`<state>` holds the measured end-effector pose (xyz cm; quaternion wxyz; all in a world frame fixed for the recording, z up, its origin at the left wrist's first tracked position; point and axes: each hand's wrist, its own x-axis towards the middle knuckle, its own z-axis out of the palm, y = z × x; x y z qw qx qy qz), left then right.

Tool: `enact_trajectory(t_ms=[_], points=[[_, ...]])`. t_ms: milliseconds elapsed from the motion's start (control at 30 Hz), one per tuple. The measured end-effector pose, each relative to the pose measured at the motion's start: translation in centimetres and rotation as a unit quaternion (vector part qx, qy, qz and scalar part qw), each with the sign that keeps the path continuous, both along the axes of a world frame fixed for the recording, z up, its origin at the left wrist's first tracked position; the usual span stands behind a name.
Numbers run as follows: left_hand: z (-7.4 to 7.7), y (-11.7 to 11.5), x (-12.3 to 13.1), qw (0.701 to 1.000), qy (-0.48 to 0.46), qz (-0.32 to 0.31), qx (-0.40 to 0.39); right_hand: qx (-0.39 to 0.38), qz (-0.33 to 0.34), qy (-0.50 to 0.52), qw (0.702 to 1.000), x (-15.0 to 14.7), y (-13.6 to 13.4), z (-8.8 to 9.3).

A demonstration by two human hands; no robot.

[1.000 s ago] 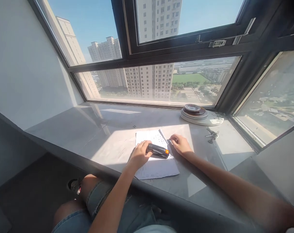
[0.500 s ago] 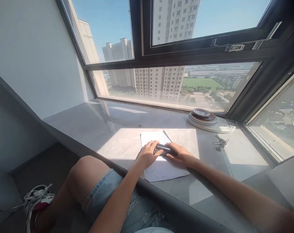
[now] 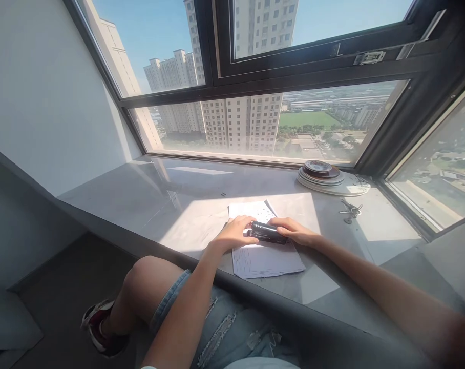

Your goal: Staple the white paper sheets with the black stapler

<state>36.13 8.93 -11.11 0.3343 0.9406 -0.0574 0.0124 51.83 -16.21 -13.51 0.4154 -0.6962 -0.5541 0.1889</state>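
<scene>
A black stapler [image 3: 268, 233] lies on a stack of printed white sheets [image 3: 265, 256] on the grey stone window ledge [image 3: 148, 200]. My left hand [image 3: 234, 233] is curled over the stapler's left end and rests on the paper. My right hand [image 3: 294, 230] grips the stapler's right end, fingers wrapped over its top. Both hands press it down onto the sheets near their middle. The stapler's orange tip is hidden under my right hand.
A stack of plates [image 3: 324, 177] sits at the back right of the ledge by the window frame. A bunch of keys [image 3: 350, 210] lies to the right of the paper. My bent knee in torn denim shorts [image 3: 217, 323] is below the ledge's dark front edge.
My right hand has moved left from the paper's edge onto the stapler's right end, covering its orange tip. My left hand stays on the stapler. The camera view has shifted.
</scene>
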Motion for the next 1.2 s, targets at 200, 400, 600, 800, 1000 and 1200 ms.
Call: enact_trajectory(t_ms=[200, 400, 600, 800, 1000, 1200], points=[[-1.2, 0.2, 0.5, 1.000, -0.013, 0.009, -0.007, 0.051, -0.028, 0.162, 0.985, 0.5, 0.5, 0.3], [-2.1, 0.7, -0.3, 0.998, -0.039, 0.043, -0.025, 0.009, 0.000, 0.022, 1.000, -0.2, 0.5, -0.1], [-1.9, 0.6, -0.3, 0.998, -0.032, 0.051, -0.026, 0.007, -0.064, -0.134, 0.989, -0.8, 0.6, -1.6], [-1.9, 1.1, -0.6, 0.997, -0.025, 0.069, -0.022, 0.044, -0.138, -0.088, 0.986, -0.3, 0.3, -1.3], [-1.4, 1.1, -1.3, 0.995, 0.011, 0.070, -0.064, 0.062, -0.082, -0.007, 0.995, 0.3, 0.8, -1.3], [-1.1, 0.8, -1.4, 0.994, 0.023, 0.093, -0.048, 0.092, -0.089, 0.018, 0.992, 0.7, 1.1, -1.0]])
